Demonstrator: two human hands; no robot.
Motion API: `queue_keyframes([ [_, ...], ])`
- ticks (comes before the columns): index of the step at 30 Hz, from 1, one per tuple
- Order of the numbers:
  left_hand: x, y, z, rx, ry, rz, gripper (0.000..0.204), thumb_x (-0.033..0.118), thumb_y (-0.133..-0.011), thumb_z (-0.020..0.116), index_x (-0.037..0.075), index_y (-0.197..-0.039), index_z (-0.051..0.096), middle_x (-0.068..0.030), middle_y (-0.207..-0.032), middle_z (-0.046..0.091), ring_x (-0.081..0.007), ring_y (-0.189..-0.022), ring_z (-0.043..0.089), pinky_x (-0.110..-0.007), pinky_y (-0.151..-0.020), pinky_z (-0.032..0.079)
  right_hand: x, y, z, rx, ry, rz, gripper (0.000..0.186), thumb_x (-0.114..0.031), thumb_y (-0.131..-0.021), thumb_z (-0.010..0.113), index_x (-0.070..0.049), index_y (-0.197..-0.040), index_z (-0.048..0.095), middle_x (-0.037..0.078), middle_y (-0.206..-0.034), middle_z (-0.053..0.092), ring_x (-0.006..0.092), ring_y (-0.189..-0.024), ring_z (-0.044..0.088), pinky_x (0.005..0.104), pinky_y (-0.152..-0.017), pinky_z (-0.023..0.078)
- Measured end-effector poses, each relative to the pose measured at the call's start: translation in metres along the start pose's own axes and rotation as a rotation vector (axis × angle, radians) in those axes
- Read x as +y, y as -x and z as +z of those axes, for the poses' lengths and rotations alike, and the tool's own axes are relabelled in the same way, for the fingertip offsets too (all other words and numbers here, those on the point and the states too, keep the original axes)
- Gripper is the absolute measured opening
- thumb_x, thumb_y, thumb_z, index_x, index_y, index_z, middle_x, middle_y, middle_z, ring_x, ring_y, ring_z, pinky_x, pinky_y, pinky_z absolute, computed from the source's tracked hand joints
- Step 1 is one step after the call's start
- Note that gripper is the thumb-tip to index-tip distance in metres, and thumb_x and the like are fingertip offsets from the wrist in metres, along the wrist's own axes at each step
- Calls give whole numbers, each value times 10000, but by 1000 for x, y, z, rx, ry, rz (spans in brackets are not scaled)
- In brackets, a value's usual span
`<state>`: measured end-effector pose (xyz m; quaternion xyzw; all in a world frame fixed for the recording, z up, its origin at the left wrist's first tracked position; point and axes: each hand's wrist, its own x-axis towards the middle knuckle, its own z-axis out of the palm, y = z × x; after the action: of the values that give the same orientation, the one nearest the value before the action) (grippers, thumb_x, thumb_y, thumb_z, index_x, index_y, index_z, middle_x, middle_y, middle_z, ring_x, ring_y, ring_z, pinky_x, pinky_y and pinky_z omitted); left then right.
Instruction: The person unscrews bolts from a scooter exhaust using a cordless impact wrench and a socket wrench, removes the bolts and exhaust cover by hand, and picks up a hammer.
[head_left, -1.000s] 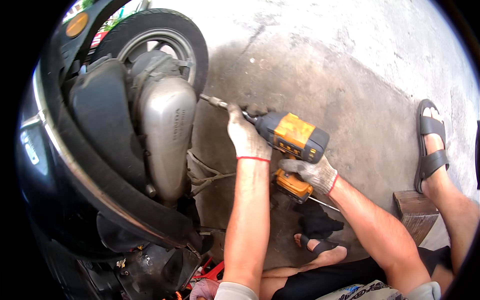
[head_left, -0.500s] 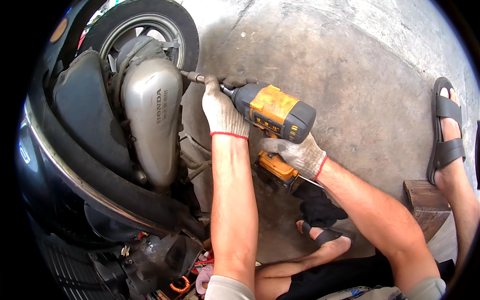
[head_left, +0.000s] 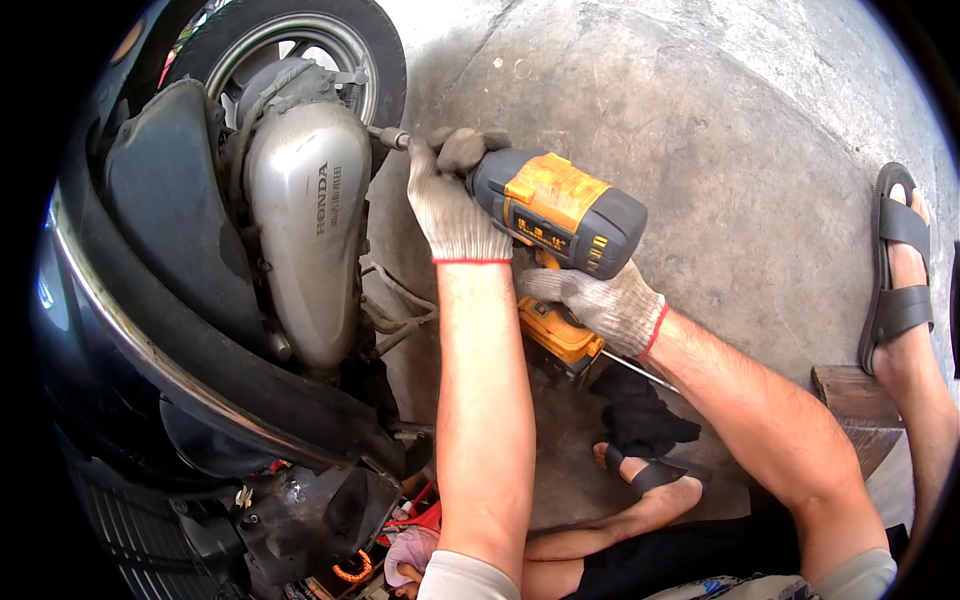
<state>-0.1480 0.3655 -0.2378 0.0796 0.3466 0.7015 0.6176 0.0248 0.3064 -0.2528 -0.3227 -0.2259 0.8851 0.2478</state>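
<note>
A yellow-and-black cordless impact wrench (head_left: 560, 200) points left toward a scooter's silver engine cover (head_left: 305, 240). In a white knit glove, my left hand (head_left: 455, 195) closes round the wrench's front end, fingers curled over the nose. A metal socket (head_left: 392, 138) sticks out past those fingers at the cover's far right edge; whether it sits on a bolt I cannot tell. My right hand (head_left: 605, 300), gloved too, is wrapped round the wrench's handle, just above the yellow battery (head_left: 560, 335). The trigger is hidden.
Behind the cover stands the scooter's rear wheel (head_left: 385, 60). Dark body panels (head_left: 165, 210) fill the left side. A wooden block (head_left: 850, 395) lies at the right, beside my sandalled foot (head_left: 900, 260). Black cloth (head_left: 645, 415) and a thin metal rod (head_left: 640, 372) are below the wrench.
Both hands and the wrench have shifted slightly right. The left fingers have curled further over the nose, covering the bare metal shaft seen before. The view has moved a little too.
</note>
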Motion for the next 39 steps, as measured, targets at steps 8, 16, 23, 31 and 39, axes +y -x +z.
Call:
queue_keyframes([
  [8,-4,-8,41,488,-344,62,363,350,-1085,326,60,-915,463,-92,-720,570,-274,-737,604,-433,-748,526,-17,0,7,-21,-192,58,283,-40,-768,735,5,-1033,647,53,-833,649,132,-745,621,304,-646,526],
  [16,-11,-13,33,556,-537,96,566,440,-1084,236,26,-833,528,-172,-792,641,-308,-769,620,-454,-783,530,-8,-10,-8,27,-55,-34,261,-10,-795,731,-67,-1040,664,0,-851,639,89,-696,578,268,-603,497],
  [23,-13,-9,44,566,-476,145,552,474,-1081,225,39,-863,486,-115,-714,577,-298,-760,603,-456,-779,524,-13,-12,-9,-5,-52,-30,263,-10,-799,731,-68,-1048,669,-1,-876,645,81,-730,583,269,-627,500],
  [31,-19,-6,50,574,-501,207,438,484,-1051,340,78,-914,429,-71,-627,505,-289,-627,573,-453,-669,526,-7,-10,-16,8,108,-73,255,-36,-816,737,-62,-1058,661,14,-895,657,92,-723,622,267,-611,523],
  [39,-22,2,48,551,-372,154,446,514,-1058,346,84,-983,441,-73,-627,523,-273,-632,577,-418,-662,516,8,-2,-22,30,58,-119,407,-21,-782,748,-15,-1172,630,46,-1052,676,133,-946,623,313,-838,539],
])
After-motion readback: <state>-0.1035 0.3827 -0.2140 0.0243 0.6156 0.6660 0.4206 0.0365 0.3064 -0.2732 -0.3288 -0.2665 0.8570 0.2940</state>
